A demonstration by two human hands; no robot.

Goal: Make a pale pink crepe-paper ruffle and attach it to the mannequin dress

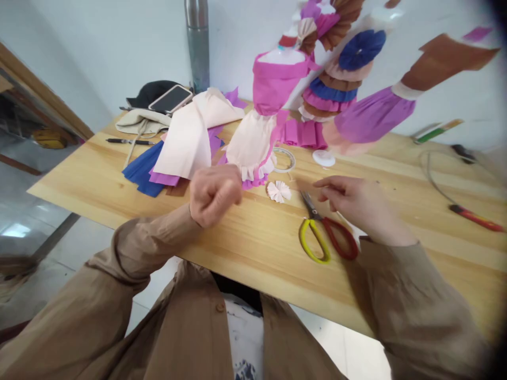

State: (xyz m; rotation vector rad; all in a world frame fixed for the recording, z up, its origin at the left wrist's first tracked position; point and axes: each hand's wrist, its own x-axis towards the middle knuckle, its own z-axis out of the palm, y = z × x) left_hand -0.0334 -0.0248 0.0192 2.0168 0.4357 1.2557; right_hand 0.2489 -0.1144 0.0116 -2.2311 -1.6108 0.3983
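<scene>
Head view: left hand (214,192) curls in a fist beside the paper rosette (279,191); right hand (356,205), fingertips loosely pinched, hovers over the scissors (327,235). It would be best to grasp the handles, not the blades.

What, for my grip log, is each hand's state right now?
Left hand: closed fist, nothing visible inside.
Right hand: open, empty, over the scissors.
</scene>
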